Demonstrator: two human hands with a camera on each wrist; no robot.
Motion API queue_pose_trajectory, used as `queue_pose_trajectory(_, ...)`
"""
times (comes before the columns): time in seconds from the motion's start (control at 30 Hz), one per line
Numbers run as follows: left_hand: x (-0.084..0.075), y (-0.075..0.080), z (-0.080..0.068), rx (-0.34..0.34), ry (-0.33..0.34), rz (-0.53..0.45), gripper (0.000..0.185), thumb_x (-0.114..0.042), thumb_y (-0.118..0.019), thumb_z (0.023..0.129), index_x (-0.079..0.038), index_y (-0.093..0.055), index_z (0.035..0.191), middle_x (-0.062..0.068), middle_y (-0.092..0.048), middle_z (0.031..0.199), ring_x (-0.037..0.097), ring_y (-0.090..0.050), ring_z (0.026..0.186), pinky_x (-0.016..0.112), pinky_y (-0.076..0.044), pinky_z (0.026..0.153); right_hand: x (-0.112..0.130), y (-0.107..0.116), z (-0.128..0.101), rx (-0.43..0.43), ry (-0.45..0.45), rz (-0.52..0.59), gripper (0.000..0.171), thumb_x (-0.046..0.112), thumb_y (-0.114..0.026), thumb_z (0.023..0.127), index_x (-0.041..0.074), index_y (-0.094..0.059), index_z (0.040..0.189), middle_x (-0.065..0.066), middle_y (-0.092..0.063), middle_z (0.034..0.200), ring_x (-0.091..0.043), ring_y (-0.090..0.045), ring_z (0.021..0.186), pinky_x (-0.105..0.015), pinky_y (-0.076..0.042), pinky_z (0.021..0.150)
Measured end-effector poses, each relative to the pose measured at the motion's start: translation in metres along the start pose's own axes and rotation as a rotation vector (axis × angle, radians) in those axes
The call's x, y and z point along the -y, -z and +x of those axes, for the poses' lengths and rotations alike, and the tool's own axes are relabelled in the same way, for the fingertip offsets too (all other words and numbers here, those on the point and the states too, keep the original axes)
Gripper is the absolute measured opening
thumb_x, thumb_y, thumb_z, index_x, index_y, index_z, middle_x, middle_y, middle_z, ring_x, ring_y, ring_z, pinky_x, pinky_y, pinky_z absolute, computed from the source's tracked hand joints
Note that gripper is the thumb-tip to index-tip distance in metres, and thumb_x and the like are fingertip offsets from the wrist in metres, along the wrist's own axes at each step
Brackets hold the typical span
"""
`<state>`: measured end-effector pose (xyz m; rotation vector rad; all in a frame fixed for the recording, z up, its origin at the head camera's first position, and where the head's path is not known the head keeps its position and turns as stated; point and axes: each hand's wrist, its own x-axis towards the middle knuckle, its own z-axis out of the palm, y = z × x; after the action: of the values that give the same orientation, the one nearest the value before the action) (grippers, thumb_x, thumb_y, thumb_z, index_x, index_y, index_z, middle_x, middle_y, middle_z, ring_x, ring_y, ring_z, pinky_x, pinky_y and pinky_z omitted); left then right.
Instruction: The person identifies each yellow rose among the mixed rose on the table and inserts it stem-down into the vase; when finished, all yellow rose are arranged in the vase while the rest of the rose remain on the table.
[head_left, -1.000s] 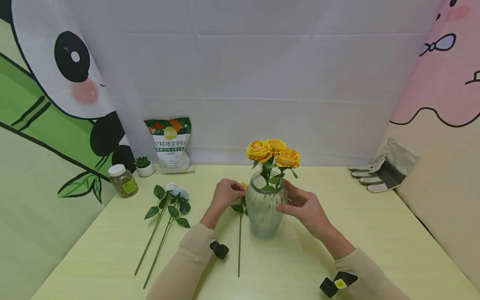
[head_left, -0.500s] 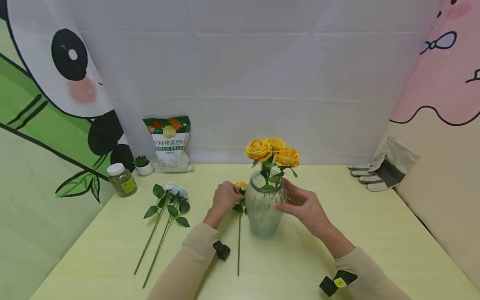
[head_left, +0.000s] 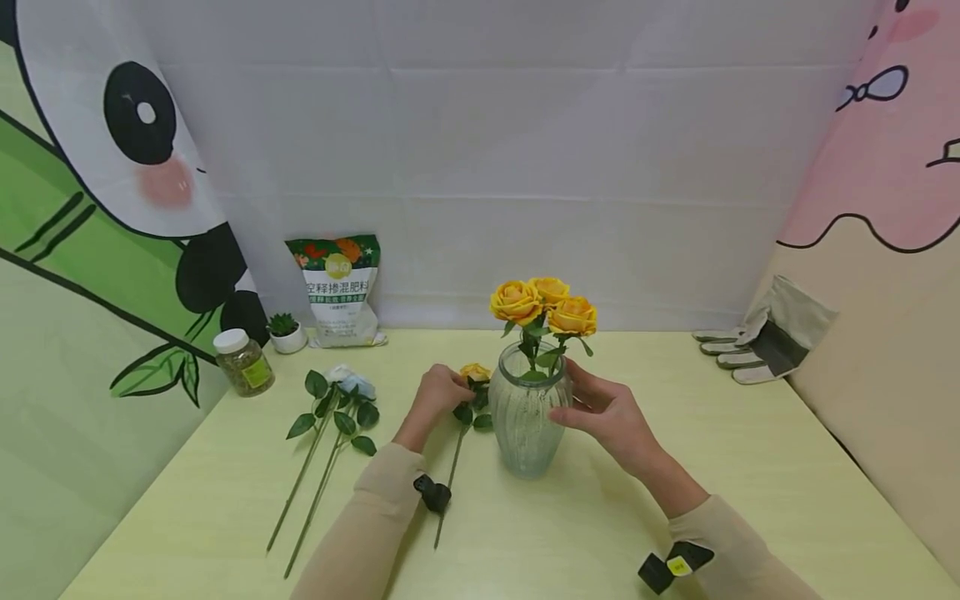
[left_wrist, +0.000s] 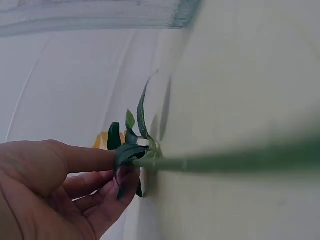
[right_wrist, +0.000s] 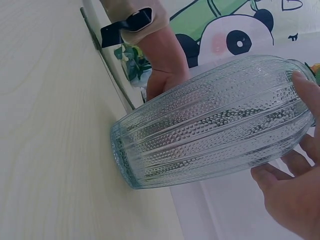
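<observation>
My left hand (head_left: 437, 397) pinches a yellow rose (head_left: 476, 372) just below its bloom, among the dark leaves (left_wrist: 131, 150). The rose's green stem (left_wrist: 225, 162) runs toward me close over the table. Right of it a ribbed clear glass vase (head_left: 528, 433) stands upright, with several yellow roses (head_left: 551, 304) in its mouth. My right hand (head_left: 611, 417) holds the vase on its right side, thumb in front and fingers behind. In the right wrist view that hand (right_wrist: 295, 185) spans the upper part of the glass.
Pale blue-white roses (head_left: 351, 382) with long stems lie on the table (head_left: 675, 467) to the left. Behind them stand a lidded jar (head_left: 244, 363), a small potted succulent (head_left: 287, 332) and a fertilizer bag (head_left: 341, 296). Work gloves (head_left: 772, 337) lie at the back right.
My left hand has taken hold of the yellow rose beside the vase and drawn it slightly left, so its stem now slants. The right hand and the vase have stayed put.
</observation>
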<state>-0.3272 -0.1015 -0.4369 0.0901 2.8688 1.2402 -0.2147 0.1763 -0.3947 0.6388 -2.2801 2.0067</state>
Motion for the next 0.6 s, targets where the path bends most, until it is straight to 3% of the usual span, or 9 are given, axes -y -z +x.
queue_pose_trajectory(0.1, 0.005, 0.008, 0.004, -0.001, 0.047, -0.177, 0.019, -0.01, -0.08, 0.084, 0.003, -0.077, 0.097, 0.014, -0.072, 0.099, 0.02, -0.067, 0.081, 0.031, -0.058, 0.069, 0.0, 0.0, 0.0, -0.001, 0.0, -0.004, 0.075, 0.012, -0.078, 0.088, 0.003, -0.039, 0.152, -0.008, -0.036, 0.157, -0.033, -0.04, 0.14, -0.039, -0.042, 0.107)
queue_pose_trajectory(0.2, 0.01, 0.018, 0.007, 0.01, 0.117, -0.407, 0.028, -0.01, -0.079, 0.086, 0.006, -0.074, 0.109, 0.018, -0.071, 0.109, 0.021, -0.07, 0.087, 0.033, -0.06, 0.075, -0.001, 0.0, 0.001, 0.001, 0.001, -0.001, 0.074, 0.011, -0.078, 0.088, 0.003, -0.04, 0.151, -0.008, -0.036, 0.157, -0.033, -0.04, 0.139, -0.039, -0.042, 0.106)
queue_pose_trajectory(0.33, 0.015, 0.033, 0.01, 0.007, 0.201, -0.699, 0.037, -0.008, -0.078, 0.088, 0.007, -0.068, 0.121, 0.012, -0.073, 0.101, 0.013, -0.07, 0.081, 0.027, -0.059, 0.073, -0.001, 0.0, 0.0, 0.004, 0.006, 0.007, 0.074, 0.01, -0.077, 0.088, 0.003, -0.04, 0.151, -0.008, -0.036, 0.156, -0.035, -0.039, 0.14, -0.039, -0.042, 0.106)
queue_pose_trajectory(0.5, 0.016, 0.05, 0.01, 0.007, 0.254, -0.922, 0.04, -0.004, -0.073, 0.091, 0.005, -0.062, 0.129, 0.0, -0.073, 0.086, 0.008, -0.07, 0.075, 0.019, -0.054, 0.06, -0.002, 0.001, 0.0, 0.001, 0.004, 0.005, 0.074, 0.01, -0.077, 0.089, 0.003, -0.039, 0.152, -0.009, -0.036, 0.156, -0.04, -0.038, 0.139, -0.039, -0.043, 0.105)
queue_pose_trajectory(0.6, 0.016, 0.058, 0.009, 0.014, 0.265, -1.044, 0.036, -0.002, -0.07, 0.093, 0.002, -0.062, 0.128, -0.001, -0.074, 0.083, 0.009, -0.071, 0.076, 0.019, -0.054, 0.058, -0.002, 0.0, 0.001, -0.002, -0.001, 0.001, 0.074, 0.011, -0.077, 0.089, 0.004, -0.039, 0.152, -0.008, -0.037, 0.156, -0.04, -0.039, 0.139, -0.038, -0.044, 0.104)
